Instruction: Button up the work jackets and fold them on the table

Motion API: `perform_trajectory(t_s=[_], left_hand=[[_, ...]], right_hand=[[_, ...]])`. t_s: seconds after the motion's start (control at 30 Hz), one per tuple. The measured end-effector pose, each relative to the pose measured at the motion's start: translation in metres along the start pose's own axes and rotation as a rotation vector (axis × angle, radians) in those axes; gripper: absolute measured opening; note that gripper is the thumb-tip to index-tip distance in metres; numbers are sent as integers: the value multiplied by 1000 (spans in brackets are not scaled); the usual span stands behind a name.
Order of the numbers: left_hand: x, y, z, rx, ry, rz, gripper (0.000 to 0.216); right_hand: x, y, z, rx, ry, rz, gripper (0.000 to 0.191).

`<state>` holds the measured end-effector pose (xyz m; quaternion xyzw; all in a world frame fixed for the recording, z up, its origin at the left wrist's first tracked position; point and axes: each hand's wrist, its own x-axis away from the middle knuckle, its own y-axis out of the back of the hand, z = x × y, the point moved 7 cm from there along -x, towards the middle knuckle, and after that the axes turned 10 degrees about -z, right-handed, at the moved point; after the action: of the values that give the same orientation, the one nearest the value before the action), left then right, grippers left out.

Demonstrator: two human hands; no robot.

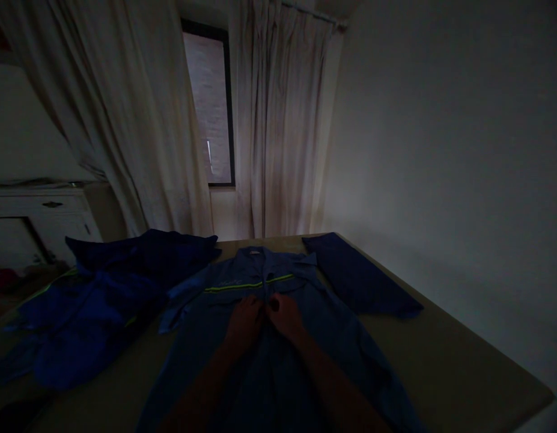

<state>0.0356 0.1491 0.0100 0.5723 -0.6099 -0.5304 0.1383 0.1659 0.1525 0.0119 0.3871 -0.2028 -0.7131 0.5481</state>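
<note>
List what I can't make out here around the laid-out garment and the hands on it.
Head view: anything within the grasp of the left hand or the right hand, hidden by the hands themselves.
Head view: the lower end of the garment, cut off by the bottom edge.
Head view: the chest lettering, too small and dark to read.

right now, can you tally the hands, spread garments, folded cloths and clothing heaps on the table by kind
Hands: 2, left hand and right hand
Spread garment: 1
Folded dark blue cloth: 1
Heap of blue clothing: 1
Total: 5
</note>
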Motion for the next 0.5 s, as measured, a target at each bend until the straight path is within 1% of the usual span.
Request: perform_trajectory(t_s=[0.13,0.27,0.37,0.5], left_hand=[[-3,-3,10,66,45,-14,24],[-4,-3,17,137,73,-32,23],[-4,3,15,155,71,-52,17],[-2,15,8,153,53,-99,17]], right_hand=[[6,-1,2,53,21,-3,9],[8,-1,7,-18,126,-49,12],[7,0,7,-67,160,-76,11],[6,-2,6,-123,147,-52,14]])
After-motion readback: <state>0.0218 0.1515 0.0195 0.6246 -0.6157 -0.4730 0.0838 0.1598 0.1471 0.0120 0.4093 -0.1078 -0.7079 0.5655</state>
